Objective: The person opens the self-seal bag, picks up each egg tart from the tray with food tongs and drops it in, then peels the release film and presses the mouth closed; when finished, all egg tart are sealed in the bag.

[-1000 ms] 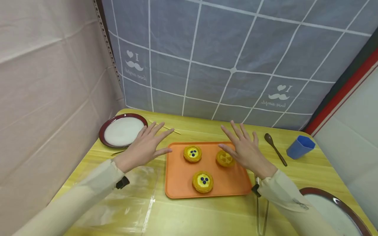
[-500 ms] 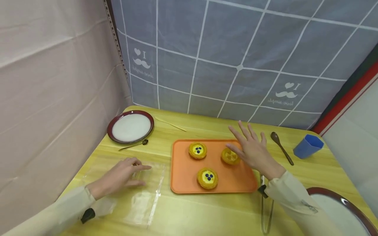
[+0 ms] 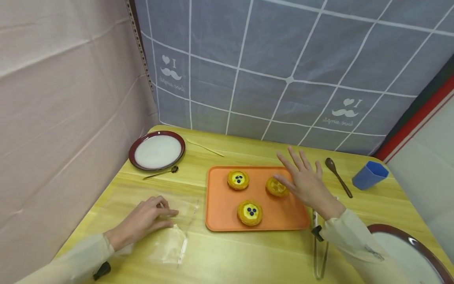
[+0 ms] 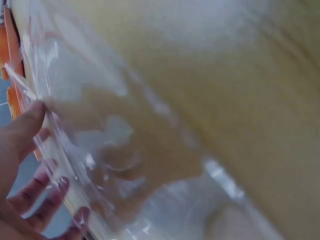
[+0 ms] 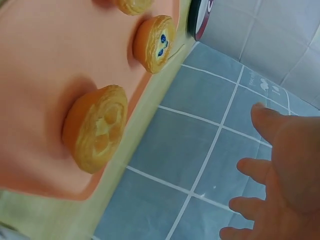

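Left hand (image 3: 142, 221): since a second ago yours has come down from beside the dark-rimmed plate (image 3: 157, 152) to the clear plastic film (image 3: 166, 246), which has puckered up at your fingertips in the last half second.
Right hand (image 3: 308, 187): yours stays raised over the orange tray (image 3: 220, 213), fingers spread apart.
Left wrist view: you see your thumb and forefinger pinching the film's edge, a grip the head view shows less clearly; your other fingers stand apart along it.
Right wrist view: you get the yellow-topped tart (image 5: 97, 127) whole, its side wall included; from your head, your thumb hides part of it.
Writing: on the grey-blue curtain (image 3: 209, 79) you can read "I", a heart, a moustache and "love simple", mirror-reversed, printed twice.
Film: it lies on the table to the left of the tray, under your left hand, its edge between thumb and forefinger.
Tarts: two blue-dotted ones (image 3: 250, 213) share the tray.
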{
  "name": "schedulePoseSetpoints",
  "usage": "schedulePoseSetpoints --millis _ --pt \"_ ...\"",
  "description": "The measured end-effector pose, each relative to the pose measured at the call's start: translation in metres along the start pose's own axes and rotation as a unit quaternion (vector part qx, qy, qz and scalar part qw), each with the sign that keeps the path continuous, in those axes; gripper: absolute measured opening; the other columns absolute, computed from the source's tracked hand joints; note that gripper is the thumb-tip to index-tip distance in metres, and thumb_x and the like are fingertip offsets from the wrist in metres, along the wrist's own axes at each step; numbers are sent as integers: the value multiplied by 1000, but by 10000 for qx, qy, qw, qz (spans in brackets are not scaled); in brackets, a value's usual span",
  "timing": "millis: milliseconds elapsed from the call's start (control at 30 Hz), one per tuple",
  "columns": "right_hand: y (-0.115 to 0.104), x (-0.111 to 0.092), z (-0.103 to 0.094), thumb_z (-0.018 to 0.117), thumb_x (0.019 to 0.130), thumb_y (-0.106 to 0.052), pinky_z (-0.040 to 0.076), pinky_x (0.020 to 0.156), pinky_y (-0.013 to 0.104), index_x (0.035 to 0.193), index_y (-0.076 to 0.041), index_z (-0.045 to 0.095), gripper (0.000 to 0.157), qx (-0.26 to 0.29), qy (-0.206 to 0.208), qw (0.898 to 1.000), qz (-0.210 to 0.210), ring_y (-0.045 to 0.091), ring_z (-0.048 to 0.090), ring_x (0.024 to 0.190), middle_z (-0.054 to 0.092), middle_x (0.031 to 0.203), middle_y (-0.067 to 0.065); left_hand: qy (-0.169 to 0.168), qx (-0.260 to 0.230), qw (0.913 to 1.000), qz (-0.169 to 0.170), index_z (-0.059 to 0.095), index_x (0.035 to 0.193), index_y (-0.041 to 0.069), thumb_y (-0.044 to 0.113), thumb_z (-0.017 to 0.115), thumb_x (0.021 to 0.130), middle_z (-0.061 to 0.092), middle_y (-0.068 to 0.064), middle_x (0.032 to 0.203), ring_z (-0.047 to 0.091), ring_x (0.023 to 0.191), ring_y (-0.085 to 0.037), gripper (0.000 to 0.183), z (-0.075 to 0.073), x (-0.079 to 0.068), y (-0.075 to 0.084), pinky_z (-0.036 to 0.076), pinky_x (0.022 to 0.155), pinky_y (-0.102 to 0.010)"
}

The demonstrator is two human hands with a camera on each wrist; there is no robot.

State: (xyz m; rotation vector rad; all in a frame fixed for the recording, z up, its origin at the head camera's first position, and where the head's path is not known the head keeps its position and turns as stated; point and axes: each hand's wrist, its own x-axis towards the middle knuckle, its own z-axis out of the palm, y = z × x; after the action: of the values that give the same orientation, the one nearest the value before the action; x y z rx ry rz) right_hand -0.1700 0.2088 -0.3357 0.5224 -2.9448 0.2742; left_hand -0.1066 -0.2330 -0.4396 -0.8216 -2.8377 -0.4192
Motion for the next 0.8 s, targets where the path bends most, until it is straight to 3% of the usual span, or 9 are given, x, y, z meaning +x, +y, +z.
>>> schedulePoseSetpoints --millis 167,300,433,567,800 --pt "4 -22 2 40 86 -58 3 100 71 141 -33 19 64 217 -14 9995 220 35 8 137 6 151 3 462 -164 9984 291 68 95 29 32 72 72 56 18 86 51 75 4 24 2 2 -5 50 65 -15" --pt "12 -46 7 42 86 -57 19 96 68 138 -21 31 65 374 84 9981 487 39 26 130 22 147 12 600 -131 9978 263 68 91 26 30 72 71 60 17 85 55 75 3 21 1 3 -5 52 65 -16" --pt "23 -69 11 46 87 -50 32 89 66 134 -10 39 62 454 118 9962 734 44 37 119 34 139 21 547 50 9985 -5 65 103 23 39 70 72 61 8 101 58 90 -8 35 2 6 -6 53 76 -30" --pt "28 -83 13 50 87 -45 35 86 66 133 -9 40 59 410 187 9955 836 46 39 116 38 136 22 412 73 9986 -316 62 111 22 44 67 73 59 0 111 56 99 -18 44 4 7 -9 50 80 -41" --pt "32 -97 16 42 86 -56 34 85 68 134 -9 39 66 586 -212 9893 1322 50 35 118 37 136 23 588 -19 9981 -163 69 96 29 35 71 72 57 16 87 51 78 -1 25 6 5 -10 48 65 -20"
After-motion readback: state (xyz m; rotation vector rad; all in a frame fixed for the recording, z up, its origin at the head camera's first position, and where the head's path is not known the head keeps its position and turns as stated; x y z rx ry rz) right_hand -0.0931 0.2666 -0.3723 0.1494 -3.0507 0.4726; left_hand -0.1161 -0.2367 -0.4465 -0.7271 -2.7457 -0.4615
